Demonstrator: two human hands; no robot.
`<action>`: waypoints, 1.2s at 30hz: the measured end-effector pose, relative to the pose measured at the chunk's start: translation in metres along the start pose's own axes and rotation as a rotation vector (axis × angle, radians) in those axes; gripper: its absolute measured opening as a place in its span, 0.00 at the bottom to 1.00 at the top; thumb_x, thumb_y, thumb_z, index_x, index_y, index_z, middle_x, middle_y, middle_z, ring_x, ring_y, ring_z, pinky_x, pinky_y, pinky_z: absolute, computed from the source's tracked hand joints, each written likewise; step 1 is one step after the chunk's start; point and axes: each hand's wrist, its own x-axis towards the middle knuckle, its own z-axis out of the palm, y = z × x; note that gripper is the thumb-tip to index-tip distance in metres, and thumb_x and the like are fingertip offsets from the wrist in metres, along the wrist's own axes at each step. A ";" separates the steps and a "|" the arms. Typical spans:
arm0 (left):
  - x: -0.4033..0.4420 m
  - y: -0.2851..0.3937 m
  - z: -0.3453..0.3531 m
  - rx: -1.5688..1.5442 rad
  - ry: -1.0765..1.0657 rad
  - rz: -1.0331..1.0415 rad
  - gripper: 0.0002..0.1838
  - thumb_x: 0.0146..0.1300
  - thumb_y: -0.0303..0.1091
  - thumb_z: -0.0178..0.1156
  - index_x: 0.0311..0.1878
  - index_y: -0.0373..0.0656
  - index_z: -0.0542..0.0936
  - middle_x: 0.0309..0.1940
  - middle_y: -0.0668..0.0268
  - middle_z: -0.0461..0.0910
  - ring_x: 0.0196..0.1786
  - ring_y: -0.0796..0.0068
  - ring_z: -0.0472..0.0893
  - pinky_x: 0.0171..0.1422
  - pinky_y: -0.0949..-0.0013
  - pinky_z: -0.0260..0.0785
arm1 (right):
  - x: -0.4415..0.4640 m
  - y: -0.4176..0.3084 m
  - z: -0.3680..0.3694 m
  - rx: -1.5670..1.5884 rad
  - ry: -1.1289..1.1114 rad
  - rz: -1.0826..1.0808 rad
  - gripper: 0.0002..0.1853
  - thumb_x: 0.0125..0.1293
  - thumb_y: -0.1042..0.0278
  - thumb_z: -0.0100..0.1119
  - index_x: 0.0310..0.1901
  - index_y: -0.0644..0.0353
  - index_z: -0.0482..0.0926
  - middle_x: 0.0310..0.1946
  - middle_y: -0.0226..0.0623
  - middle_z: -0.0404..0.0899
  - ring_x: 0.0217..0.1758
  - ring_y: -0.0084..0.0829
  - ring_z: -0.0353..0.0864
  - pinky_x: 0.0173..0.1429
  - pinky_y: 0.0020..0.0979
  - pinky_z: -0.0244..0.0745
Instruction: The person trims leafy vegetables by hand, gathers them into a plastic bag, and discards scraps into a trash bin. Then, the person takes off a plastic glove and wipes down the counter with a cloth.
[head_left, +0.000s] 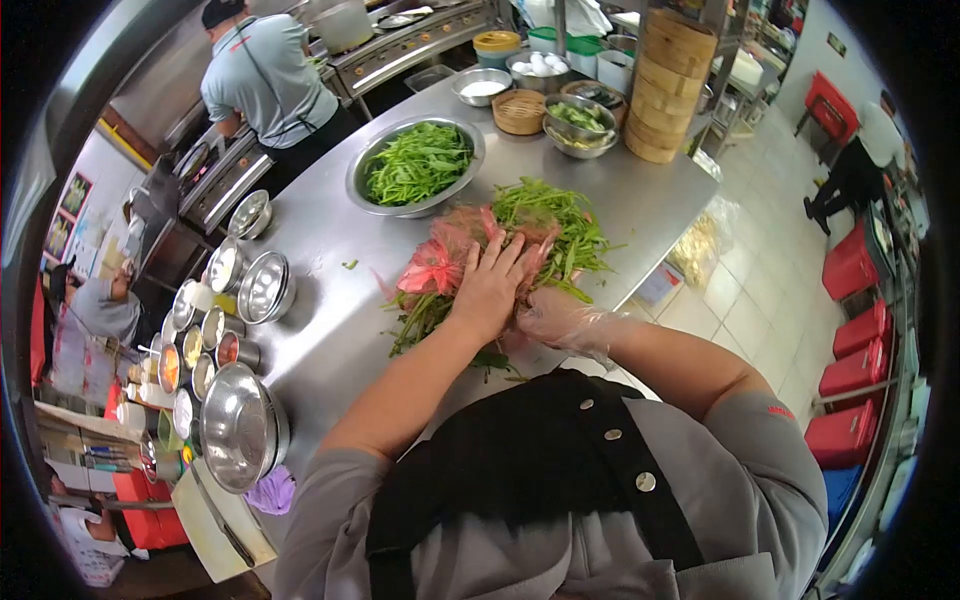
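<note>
A pile of long-stemmed leafy greens (550,215) lies on the steel table, partly under a thin red plastic bag (432,262). My left hand (490,280) is bare and rests on the bag with its fingers stretched out over it. Close beside it, my right hand (558,318) wears a clear plastic glove and sits low against the bag and stems. Its fingertips are hidden from view. Just beyond, a large steel bowl (355,190) holds more loose green leaves (420,163).
Bamboo steamers (665,90), a bowl of eggs (540,68) and a bowl of cut vegetables (580,120) stand at the table's far end. Steel bowls (238,425) line the left, near a knife (225,510) on a cutting board (205,525). A co-worker (268,80) stands by the stoves.
</note>
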 end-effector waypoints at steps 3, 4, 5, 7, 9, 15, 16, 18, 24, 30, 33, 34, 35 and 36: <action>0.000 -0.001 0.011 -0.067 0.065 -0.003 0.27 0.65 0.30 0.54 0.70 0.44 0.71 0.72 0.61 0.68 0.78 0.53 0.60 0.79 0.41 0.51 | -0.008 0.004 0.005 0.108 0.071 -0.074 0.12 0.66 0.66 0.53 0.37 0.66 0.82 0.30 0.56 0.82 0.34 0.51 0.82 0.43 0.46 0.75; 0.001 -0.002 0.013 -0.087 0.102 -0.011 0.25 0.65 0.30 0.54 0.67 0.44 0.74 0.70 0.62 0.70 0.77 0.54 0.61 0.78 0.41 0.53 | -0.012 0.004 0.003 0.133 0.082 -0.086 0.12 0.66 0.66 0.53 0.37 0.66 0.81 0.29 0.54 0.82 0.33 0.49 0.81 0.42 0.45 0.74; 0.002 0.000 0.015 -0.142 0.206 -0.019 0.19 0.64 0.30 0.54 0.59 0.42 0.77 0.65 0.61 0.74 0.73 0.55 0.66 0.75 0.45 0.57 | -0.015 0.002 -0.001 0.156 0.092 -0.101 0.11 0.66 0.67 0.53 0.38 0.65 0.80 0.29 0.53 0.81 0.32 0.47 0.80 0.42 0.44 0.74; 0.003 0.003 0.009 -0.181 0.190 -0.049 0.18 0.64 0.30 0.55 0.58 0.43 0.77 0.64 0.61 0.74 0.71 0.55 0.68 0.74 0.51 0.60 | -0.022 -0.001 -0.011 0.184 0.062 -0.071 0.10 0.68 0.66 0.53 0.37 0.65 0.78 0.28 0.49 0.80 0.31 0.41 0.77 0.41 0.42 0.73; 0.003 0.003 0.009 -0.229 0.180 -0.073 0.18 0.63 0.29 0.56 0.57 0.44 0.77 0.62 0.60 0.74 0.69 0.55 0.70 0.72 0.54 0.62 | -0.023 0.001 -0.012 0.228 0.047 -0.042 0.10 0.69 0.65 0.53 0.37 0.64 0.77 0.28 0.45 0.79 0.31 0.36 0.74 0.40 0.40 0.73; 0.003 -0.012 0.014 -0.343 0.295 -0.099 0.27 0.59 0.30 0.65 0.63 0.42 0.73 0.64 0.52 0.70 0.67 0.48 0.70 0.71 0.54 0.65 | -0.025 -0.002 -0.016 0.380 0.011 -0.045 0.13 0.71 0.61 0.55 0.38 0.64 0.79 0.28 0.42 0.78 0.32 0.31 0.73 0.41 0.37 0.73; 0.003 -0.008 0.002 -0.349 0.304 -0.130 0.33 0.56 0.31 0.69 0.67 0.40 0.70 0.64 0.49 0.68 0.67 0.47 0.70 0.72 0.54 0.65 | -0.028 -0.002 -0.018 0.366 0.017 -0.049 0.13 0.71 0.61 0.55 0.39 0.64 0.79 0.28 0.42 0.78 0.33 0.31 0.74 0.41 0.37 0.73; 0.003 -0.003 -0.007 -0.420 0.330 -0.189 0.46 0.51 0.34 0.76 0.73 0.38 0.63 0.66 0.46 0.64 0.69 0.45 0.68 0.73 0.54 0.65 | -0.031 0.003 -0.021 0.316 0.036 -0.040 0.14 0.71 0.60 0.56 0.40 0.64 0.80 0.29 0.42 0.79 0.34 0.31 0.75 0.42 0.37 0.73; 0.013 -0.018 -0.004 -0.413 0.019 -0.431 0.68 0.40 0.49 0.83 0.80 0.36 0.50 0.72 0.43 0.64 0.74 0.42 0.65 0.79 0.51 0.58 | -0.034 0.034 -0.013 0.332 0.032 -0.066 0.15 0.72 0.57 0.56 0.43 0.63 0.82 0.28 0.37 0.78 0.31 0.28 0.77 0.39 0.33 0.75; 0.030 -0.060 0.019 -0.070 -0.241 -0.330 0.70 0.36 0.68 0.78 0.80 0.45 0.56 0.73 0.44 0.65 0.73 0.42 0.67 0.79 0.46 0.54 | -0.048 0.033 -0.021 0.537 -0.051 0.167 0.14 0.72 0.57 0.55 0.44 0.59 0.82 0.25 0.26 0.74 0.24 0.20 0.71 0.28 0.28 0.68; 0.031 -0.059 0.011 0.152 -0.069 -0.189 0.70 0.33 0.66 0.80 0.79 0.45 0.58 0.72 0.46 0.67 0.72 0.43 0.69 0.78 0.48 0.56 | -0.056 0.037 -0.024 0.578 -0.066 0.230 0.14 0.72 0.56 0.56 0.45 0.58 0.82 0.25 0.26 0.74 0.24 0.19 0.70 0.28 0.27 0.66; 0.031 -0.060 0.012 0.120 -0.013 -0.141 0.69 0.32 0.64 0.81 0.78 0.44 0.59 0.72 0.46 0.68 0.72 0.45 0.69 0.78 0.49 0.58 | -0.057 0.043 -0.023 0.592 -0.070 0.246 0.14 0.72 0.56 0.56 0.45 0.59 0.82 0.25 0.26 0.74 0.24 0.19 0.70 0.28 0.27 0.66; 0.031 -0.061 0.013 0.090 0.040 -0.092 0.68 0.32 0.62 0.82 0.77 0.44 0.61 0.71 0.47 0.69 0.71 0.46 0.70 0.77 0.50 0.59 | -0.058 0.047 -0.021 0.606 -0.076 0.263 0.14 0.72 0.56 0.57 0.45 0.59 0.82 0.25 0.26 0.74 0.24 0.18 0.70 0.28 0.27 0.66; 0.033 -0.063 0.013 -0.062 0.033 -0.072 0.66 0.32 0.59 0.83 0.76 0.43 0.62 0.71 0.48 0.69 0.71 0.48 0.71 0.76 0.51 0.61 | -0.061 0.047 -0.021 0.609 -0.077 0.289 0.14 0.72 0.55 0.57 0.45 0.59 0.82 0.25 0.26 0.74 0.24 0.19 0.70 0.28 0.26 0.66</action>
